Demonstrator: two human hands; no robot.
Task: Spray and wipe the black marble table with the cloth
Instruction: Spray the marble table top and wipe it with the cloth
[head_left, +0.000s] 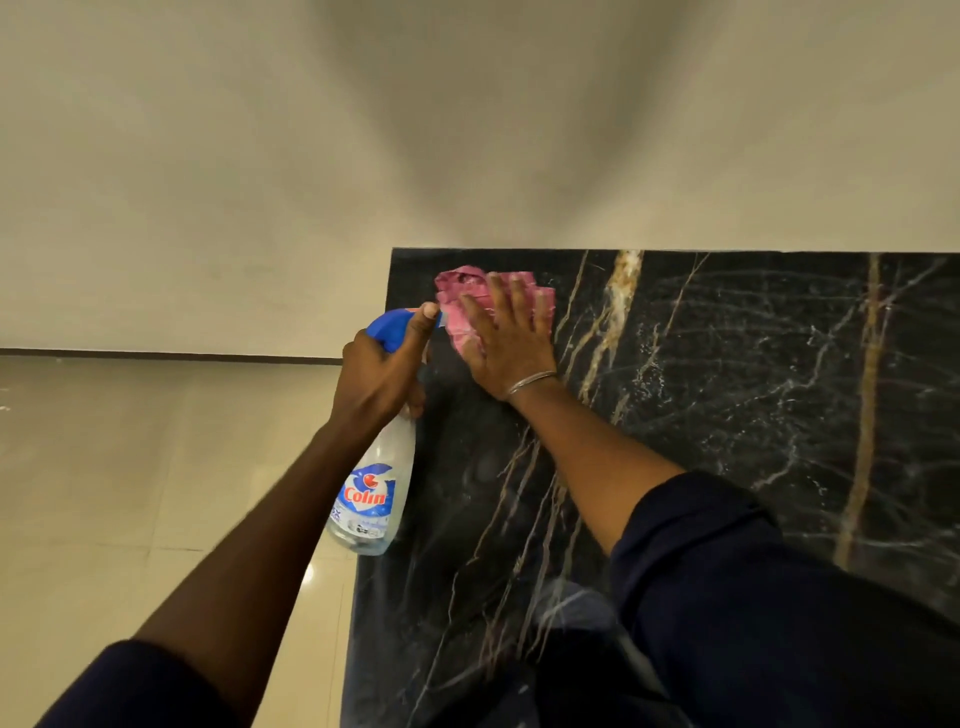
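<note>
Cloth (460, 286) lies under the flat right grip (506, 338); left grip (382, 374) clasps spray bottle (371, 493).

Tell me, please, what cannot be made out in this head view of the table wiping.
Head view:
- The pink cloth: its middle lies hidden under the right hand.
- The Colin spray bottle: its trigger is covered by the left hand, and the small label print is blurred.
- The black marble table: its right and near edges are cut off by the frame, and the dark sleeve covers part.
- Any spray wetness on the marble: not discernible.
</note>
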